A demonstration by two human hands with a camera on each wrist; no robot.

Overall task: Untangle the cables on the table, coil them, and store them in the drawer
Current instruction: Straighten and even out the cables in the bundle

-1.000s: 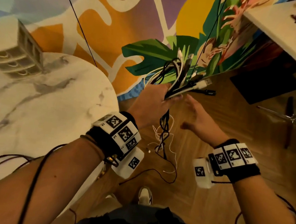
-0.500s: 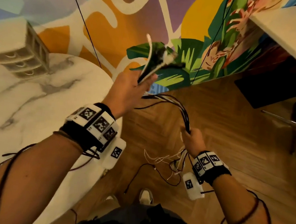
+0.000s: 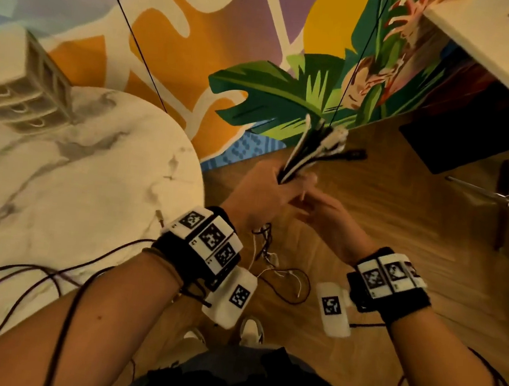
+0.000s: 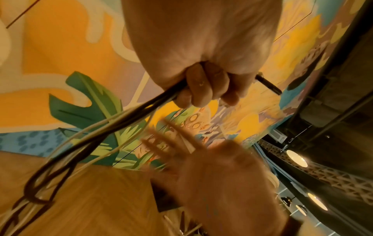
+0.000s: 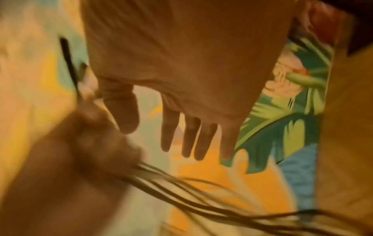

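Note:
My left hand grips a bundle of black and white cables in a fist, out over the wooden floor to the right of the round marble table. The plug ends fan out above the fist. The rest of the cables hangs down to a loose tangle on the floor. In the left wrist view the left hand's fingers curl round the strands. My right hand is just beside the left, fingers straight and holding nothing. The small drawer unit stands at the table's far left.
A painted mural wall stands behind the table. A second white tabletop juts in at the upper right, above a dark mat and metal chair legs. My shoes are below the hands.
My left hand came down and to the right with the plug ends. My right hand let go of the hanging cables and rose to beside the left hand, fingers now straight.

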